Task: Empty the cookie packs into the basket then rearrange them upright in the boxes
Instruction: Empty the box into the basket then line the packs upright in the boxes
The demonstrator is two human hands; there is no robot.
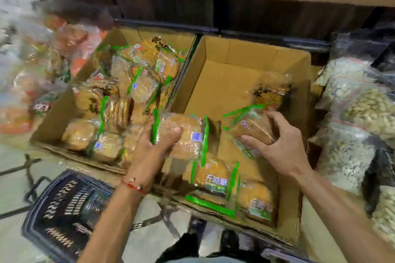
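Cookie packs [136, 87] lie jumbled in the left cardboard box [53, 119] and fill it. The right cardboard box [224, 85] stands wall to wall beside it, its floor mostly bare. A dark plastic basket [59, 209] sits on the floor below the left box's near edge. Clear bags of nuts [363, 111] are stacked just right of the right box. Inside the right box, two green-trimmed packs [213, 179] sit by the near wall and a far pack [271, 89] stands at the right wall. Both hands are occupied. The left hand [149, 147] grips a wide pack [188, 136] over the shared wall. The right hand [284, 145] clasps a smaller pack [252, 126] inside the right box. A red bracelet [133, 186] circles the left wrist.
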